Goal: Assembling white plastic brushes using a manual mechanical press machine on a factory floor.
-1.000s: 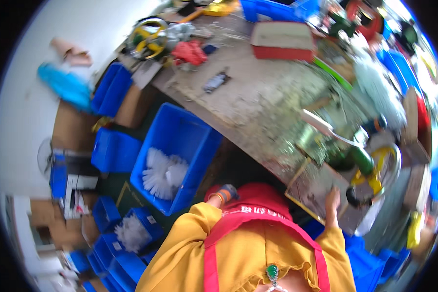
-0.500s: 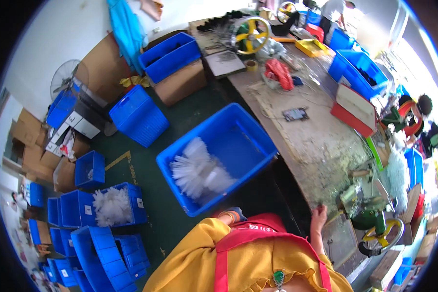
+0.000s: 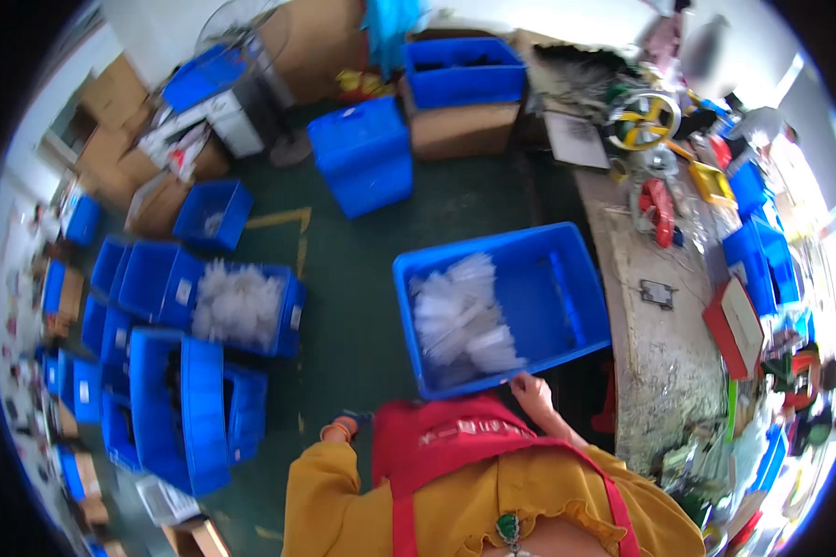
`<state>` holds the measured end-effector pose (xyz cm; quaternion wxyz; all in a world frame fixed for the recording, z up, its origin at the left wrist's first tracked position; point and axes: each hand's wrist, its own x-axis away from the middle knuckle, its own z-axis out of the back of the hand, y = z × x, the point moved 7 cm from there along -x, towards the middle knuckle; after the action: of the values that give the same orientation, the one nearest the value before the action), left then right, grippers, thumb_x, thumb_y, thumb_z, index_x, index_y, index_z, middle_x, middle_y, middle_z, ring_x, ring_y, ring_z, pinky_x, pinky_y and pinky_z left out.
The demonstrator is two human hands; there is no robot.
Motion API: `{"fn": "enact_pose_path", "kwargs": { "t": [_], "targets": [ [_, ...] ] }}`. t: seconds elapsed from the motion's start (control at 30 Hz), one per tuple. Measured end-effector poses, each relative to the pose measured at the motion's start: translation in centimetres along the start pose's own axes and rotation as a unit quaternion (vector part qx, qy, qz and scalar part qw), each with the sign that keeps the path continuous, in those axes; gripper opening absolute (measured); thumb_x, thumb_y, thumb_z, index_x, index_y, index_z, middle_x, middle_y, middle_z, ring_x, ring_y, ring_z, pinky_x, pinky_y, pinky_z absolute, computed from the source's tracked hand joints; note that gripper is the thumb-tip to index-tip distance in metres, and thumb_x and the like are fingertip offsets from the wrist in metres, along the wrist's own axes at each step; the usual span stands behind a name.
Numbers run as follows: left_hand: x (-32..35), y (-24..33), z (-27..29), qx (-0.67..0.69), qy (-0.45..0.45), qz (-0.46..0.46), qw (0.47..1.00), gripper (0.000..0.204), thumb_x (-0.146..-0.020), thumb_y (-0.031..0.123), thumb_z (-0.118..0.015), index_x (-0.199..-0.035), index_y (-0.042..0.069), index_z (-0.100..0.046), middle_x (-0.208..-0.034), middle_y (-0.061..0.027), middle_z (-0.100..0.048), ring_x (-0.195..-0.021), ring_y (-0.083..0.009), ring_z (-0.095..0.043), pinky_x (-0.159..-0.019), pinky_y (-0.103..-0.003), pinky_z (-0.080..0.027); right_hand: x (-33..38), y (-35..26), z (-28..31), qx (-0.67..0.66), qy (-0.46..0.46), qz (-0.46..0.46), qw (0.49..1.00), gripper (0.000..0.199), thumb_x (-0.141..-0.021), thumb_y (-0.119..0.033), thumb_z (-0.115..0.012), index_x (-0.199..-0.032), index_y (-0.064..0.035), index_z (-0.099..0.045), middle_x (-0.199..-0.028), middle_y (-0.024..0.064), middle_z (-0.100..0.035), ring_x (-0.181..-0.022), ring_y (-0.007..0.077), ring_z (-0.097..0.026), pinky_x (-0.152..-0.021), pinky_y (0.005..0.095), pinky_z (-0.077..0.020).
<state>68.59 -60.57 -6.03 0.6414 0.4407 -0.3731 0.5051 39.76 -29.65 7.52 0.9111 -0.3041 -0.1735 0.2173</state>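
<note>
A large blue tub lies in front of me, with bundles of thin translucent white strips heaped in its left half. My right hand is at the tub's near rim, its fingers bent together; whatever they pinch is too small to make out. Beside my red apron hangs my left hand, in a dark glove with an orange band at the wrist. It is blurred and its fingers do not show clearly.
On the right runs a worn workbench with a phone, a red box and a yellow-wheeled machine. Stacked blue bins stand left, one holding more white strips. Another blue bin stands farther back.
My view has turned toward the left, so the tub and bench appear farther right. My right hand has gone from the bench's edge to the tub's near rim.
</note>
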Motion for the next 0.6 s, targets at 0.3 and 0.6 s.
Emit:
{"fn": "enact_pose_path", "kwargs": {
  "t": [0.3,0.6],
  "targets": [
    [2.9,-13.6,-1.9,0.136,0.122,0.111,0.977,0.03,-0.076,0.039,-0.046,-0.082,0.01,-0.049,-0.079,-0.0077,-0.047,-0.071,-0.0196,-0.045,-0.062,-0.038,-0.035,-6.5,-1.1,-4.4,0.043,-0.089,0.026,0.995,0.021,-0.07,-0.027,-0.053,-0.078,-0.0084,-0.058,-0.068,0.0097,-0.059,-0.065,0.0261,-0.058,-0.057,0.0335,-0.0447],
    [-7.8,-18.0,-3.1,-0.013,0.26,0.011,0.965,0.047,-0.074,0.047,-0.039,-0.101,0.011,-0.053,-0.106,-0.0122,-0.05,-0.1,-0.0294,-0.045,-0.081,-0.039,-0.036,-6.8,-5.4,-12.9,0.029,-0.144,-0.042,0.988,0.026,-0.07,-0.03,-0.052,-0.076,-0.0057,-0.06,-0.064,0.0125,-0.058,-0.064,0.0261,-0.058,-0.059,0.0348,-0.0438]
  ]
}}
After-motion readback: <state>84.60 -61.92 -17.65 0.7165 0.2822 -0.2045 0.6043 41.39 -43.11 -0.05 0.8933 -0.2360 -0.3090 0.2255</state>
